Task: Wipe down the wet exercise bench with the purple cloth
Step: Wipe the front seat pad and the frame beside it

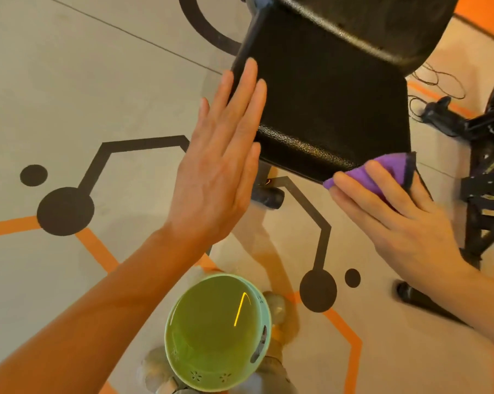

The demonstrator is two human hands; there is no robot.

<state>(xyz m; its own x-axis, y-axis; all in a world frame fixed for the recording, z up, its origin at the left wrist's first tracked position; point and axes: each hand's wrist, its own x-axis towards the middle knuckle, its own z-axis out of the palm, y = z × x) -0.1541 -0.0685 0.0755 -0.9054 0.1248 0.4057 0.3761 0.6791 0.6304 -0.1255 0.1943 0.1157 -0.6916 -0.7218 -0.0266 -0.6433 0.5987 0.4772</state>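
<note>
1. Green bowl (216,332), lower centre of frame, nearest my view; it sits low by the floor and is no part of the wipe.
2. Left hand (220,155), centre left: fingers (250,89) straight and together, laid flat against the left edge of the bench pad, holding nothing.
3. Right hand (393,211), centre right: fingers (350,183) nearly straight, pressing the purple cloth (387,172) against the pad's lower right corner, not bunching it.
4. Exercise bench (333,103), upper centre: black padded surface, textured vinyl. I judge it heavy and stable, firm with slight give, and slick where wet; I cannot make out the moisture itself.
5. Handling note: the cloth looks soft, light and limp. I would keep a flat palm spread over its middle so it drags evenly without folding under, with the left hand steadying the pad edge.
</note>
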